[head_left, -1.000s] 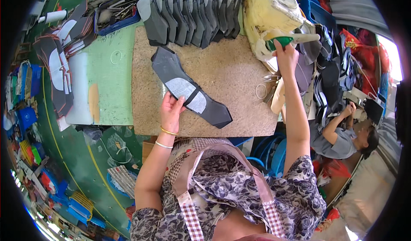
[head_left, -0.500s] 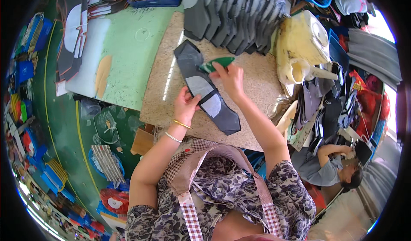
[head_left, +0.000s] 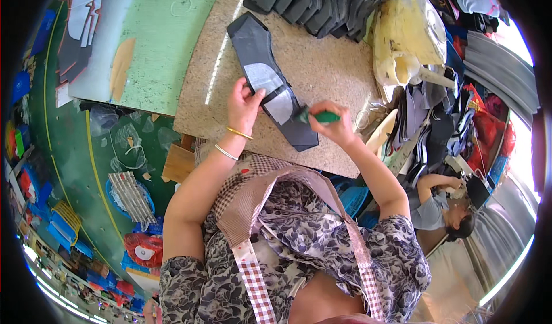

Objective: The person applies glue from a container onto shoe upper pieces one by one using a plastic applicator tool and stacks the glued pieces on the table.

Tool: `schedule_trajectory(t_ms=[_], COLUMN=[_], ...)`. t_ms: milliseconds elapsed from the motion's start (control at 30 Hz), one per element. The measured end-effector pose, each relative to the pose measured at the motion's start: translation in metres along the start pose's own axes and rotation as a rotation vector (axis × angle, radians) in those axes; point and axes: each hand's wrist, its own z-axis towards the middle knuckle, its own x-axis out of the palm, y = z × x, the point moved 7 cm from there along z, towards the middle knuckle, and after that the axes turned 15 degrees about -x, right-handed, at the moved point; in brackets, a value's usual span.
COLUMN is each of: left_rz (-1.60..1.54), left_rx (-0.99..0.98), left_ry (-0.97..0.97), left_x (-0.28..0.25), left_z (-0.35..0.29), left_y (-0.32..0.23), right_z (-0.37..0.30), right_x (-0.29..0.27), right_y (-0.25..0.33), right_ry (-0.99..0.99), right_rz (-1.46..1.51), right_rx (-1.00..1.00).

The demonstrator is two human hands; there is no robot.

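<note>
A dark grey, angled flat piece (head_left: 255, 43) with a pale, rounded patch near its middle lies slantwise on the speckled board (head_left: 201, 117). My left hand (head_left: 244, 102) has the left edge of this piece between thumb and fingers, beside the pale patch. My right hand (head_left: 336, 123) is closed around a green-handled brush (head_left: 326, 117). The brush's dark end is at the right edge of the piece, toward its near end; contact is hard to make out.
Beyond the piece, several similar dark pieces (head_left: 313, 5) overlap in a row. A stained yellow plastic jug (head_left: 408, 36) stands at the right. Leftward is a green tabletop (head_left: 161, 48) with a tan cutout (head_left: 122, 68). A seated person (head_left: 434, 209) works at the far right.
My right hand has brought the brush from the far part of the piece toward me, to its near right side. My left hand keeps its hold. The whole view has shifted somewhat.
</note>
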Motion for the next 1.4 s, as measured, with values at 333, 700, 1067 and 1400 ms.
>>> schedule_trajectory(t_ms=[333, 700, 1067, 1400], left_rz=[0.032, 0.001, 0.364, 0.816], left_rx=[-0.010, -0.030, 0.402, 0.147], left_ry=[-0.027, -0.037, 0.459, 0.275], left_x=[-0.001, 0.007, 0.059, 0.089], left_z=[0.003, -0.009, 0.067, 0.204], left_y=[0.004, 0.002, -0.299, -0.308], right_z=[-0.022, 0.139, -0.054, -0.101], right_x=[0.001, 0.003, -0.148, -0.188], right_y=[-0.017, -0.007, -0.006, -0.006], right_ry=[-0.079, -0.224, -1.004, -1.255], right_rz=[0.090, -0.173, -0.017, -0.122], right_rx=[0.088, -0.008, 0.499, 0.492])
